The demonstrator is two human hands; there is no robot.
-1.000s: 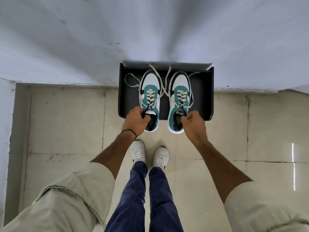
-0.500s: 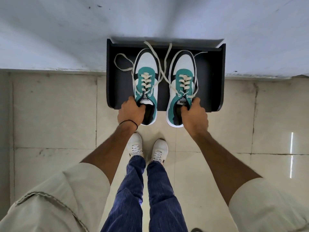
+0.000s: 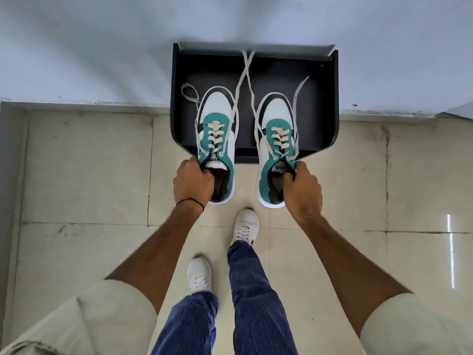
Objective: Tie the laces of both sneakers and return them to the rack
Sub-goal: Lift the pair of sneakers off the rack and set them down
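A: Ground, left side?
B: Pale floor tiles (image 3: 84,170), scuffed along dark grout lines, meeting a whitish wall (image 3: 102,47).
A: Left hand?
B: Left hand (image 3: 193,181) curled round the collar of the left sneaker (image 3: 217,129), fingers inside the opening. The toe is over the black rack (image 3: 189,73) and the heel is out past its front edge (sole contact: cannot tell).
A: Laces?
B: Laces (image 3: 245,70) untied. Two loose ends cross on the rack's back part, between the shoes.
A: Right side?
B: Right sneaker (image 3: 277,139), teal and white, same posture. Right hand (image 3: 302,190) clamps its collar, fingers hooked inside. The rack backs against the wall. A bright reflection streak (image 3: 451,252) lies on the far-right tiles.
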